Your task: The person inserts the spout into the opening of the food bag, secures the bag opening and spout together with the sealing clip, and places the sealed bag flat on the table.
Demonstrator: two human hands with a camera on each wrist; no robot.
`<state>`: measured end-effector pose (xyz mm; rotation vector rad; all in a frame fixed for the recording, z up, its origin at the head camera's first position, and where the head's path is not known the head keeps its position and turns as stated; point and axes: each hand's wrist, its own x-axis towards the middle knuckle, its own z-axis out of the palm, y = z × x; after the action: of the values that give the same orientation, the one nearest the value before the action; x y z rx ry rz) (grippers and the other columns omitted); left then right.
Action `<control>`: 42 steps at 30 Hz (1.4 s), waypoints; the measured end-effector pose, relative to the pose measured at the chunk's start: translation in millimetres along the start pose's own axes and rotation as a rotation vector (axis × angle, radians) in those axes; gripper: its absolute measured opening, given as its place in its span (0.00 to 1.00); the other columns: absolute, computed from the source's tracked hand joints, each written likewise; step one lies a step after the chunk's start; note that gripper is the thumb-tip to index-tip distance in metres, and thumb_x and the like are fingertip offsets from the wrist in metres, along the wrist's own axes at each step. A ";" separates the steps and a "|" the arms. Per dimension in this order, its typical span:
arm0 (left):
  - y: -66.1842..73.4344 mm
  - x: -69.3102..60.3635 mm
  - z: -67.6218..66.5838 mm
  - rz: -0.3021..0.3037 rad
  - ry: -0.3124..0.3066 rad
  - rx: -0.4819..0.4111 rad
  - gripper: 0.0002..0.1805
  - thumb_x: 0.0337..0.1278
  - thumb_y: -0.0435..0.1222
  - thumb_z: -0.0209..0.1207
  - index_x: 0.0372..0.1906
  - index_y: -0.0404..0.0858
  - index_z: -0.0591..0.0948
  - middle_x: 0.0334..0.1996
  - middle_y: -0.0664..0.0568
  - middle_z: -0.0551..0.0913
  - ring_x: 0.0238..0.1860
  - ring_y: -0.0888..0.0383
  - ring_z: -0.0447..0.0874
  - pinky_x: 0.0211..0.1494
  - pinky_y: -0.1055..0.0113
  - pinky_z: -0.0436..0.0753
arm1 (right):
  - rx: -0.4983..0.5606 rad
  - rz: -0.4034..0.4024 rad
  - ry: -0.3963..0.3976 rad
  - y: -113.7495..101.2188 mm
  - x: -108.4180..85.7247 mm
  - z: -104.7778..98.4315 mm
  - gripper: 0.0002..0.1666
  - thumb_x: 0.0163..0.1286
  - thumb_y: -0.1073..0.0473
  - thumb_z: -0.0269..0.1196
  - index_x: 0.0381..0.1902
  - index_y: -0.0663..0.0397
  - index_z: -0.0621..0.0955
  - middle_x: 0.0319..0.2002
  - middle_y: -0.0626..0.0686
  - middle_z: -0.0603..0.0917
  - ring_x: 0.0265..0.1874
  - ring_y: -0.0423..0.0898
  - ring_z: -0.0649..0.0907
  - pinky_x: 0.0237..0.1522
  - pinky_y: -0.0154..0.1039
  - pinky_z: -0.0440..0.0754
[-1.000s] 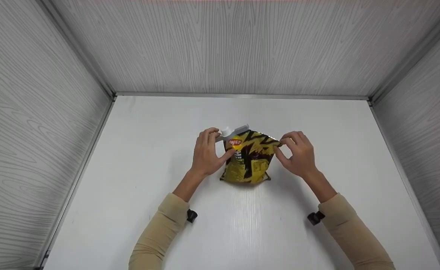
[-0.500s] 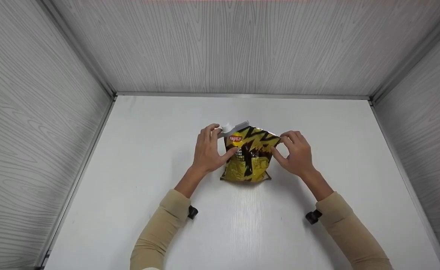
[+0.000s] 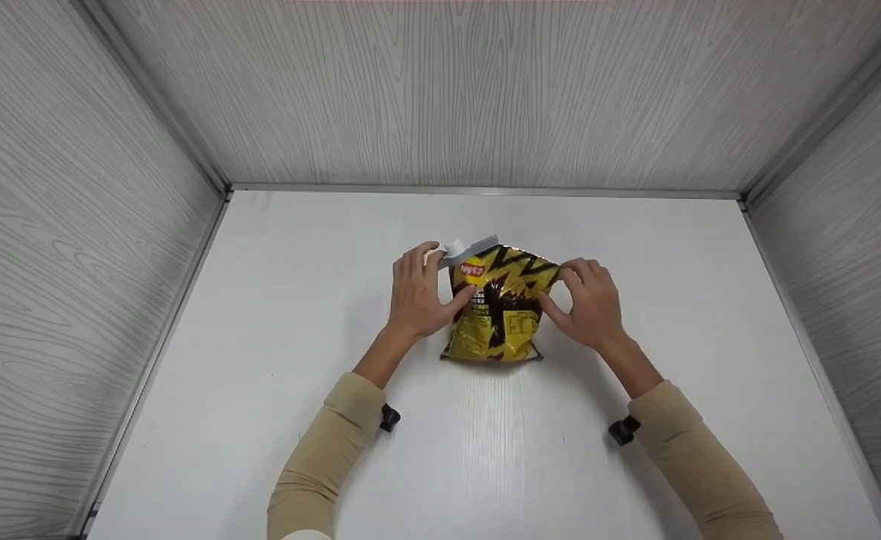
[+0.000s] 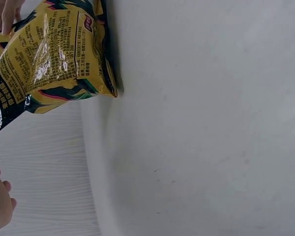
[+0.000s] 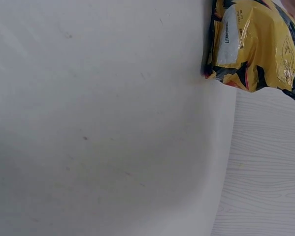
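A yellow-and-black chip bag [image 3: 494,315] stands on the white table between the hands, its bottom edge toward the person. Across the left part of its top edge lies a light grey bag clip [image 3: 478,247] with a white round cap [image 3: 453,247]. My left hand [image 3: 418,296] holds the bag at its left side, thumb on the front and fingers by the clip's left end. With thumb and fingers, my right hand [image 3: 590,304] pinches the upper right corner. Both wrist views show the bag's printed lower part; in them the clip is out of sight.
The white table [image 3: 260,360] is bounded by grey wood-grain panels at the back [image 3: 440,97] and on both sides. Small black wrist devices [image 3: 389,418] sit at the sleeve cuffs.
The bag's top edge and the clip have shifted away from the person while its bottom stays in place. Both hands move slightly the same way, the right one also a little left.
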<state>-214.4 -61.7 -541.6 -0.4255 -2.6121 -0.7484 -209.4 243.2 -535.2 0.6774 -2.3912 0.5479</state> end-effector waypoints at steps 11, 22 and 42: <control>-7.8 7.3 7.8 -0.033 -0.047 0.027 0.44 0.64 0.67 0.57 0.68 0.35 0.74 0.71 0.42 0.69 0.71 0.44 0.67 0.75 0.44 0.66 | -0.017 0.064 -0.059 -2.7 -1.1 7.0 0.23 0.68 0.46 0.71 0.42 0.62 0.82 0.46 0.62 0.83 0.46 0.62 0.82 0.53 0.61 0.80; -12.4 11.5 11.2 -0.039 -0.073 0.034 0.45 0.65 0.69 0.55 0.71 0.37 0.71 0.71 0.42 0.67 0.72 0.43 0.66 0.76 0.43 0.64 | -0.030 0.094 -0.126 -1.9 -3.2 12.8 0.25 0.70 0.44 0.71 0.46 0.61 0.81 0.49 0.62 0.83 0.50 0.63 0.82 0.57 0.61 0.79; -20.0 21.6 18.9 -0.062 -0.131 0.084 0.47 0.65 0.72 0.51 0.72 0.38 0.71 0.73 0.43 0.68 0.73 0.44 0.66 0.76 0.42 0.64 | -0.056 0.144 -0.252 3.9 -2.9 21.0 0.30 0.72 0.39 0.67 0.55 0.60 0.80 0.55 0.63 0.81 0.57 0.63 0.80 0.65 0.62 0.76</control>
<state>-246.3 -63.6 -555.5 -0.3821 -2.7793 -0.6479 -218.6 236.4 -553.4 0.5825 -2.6963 0.4761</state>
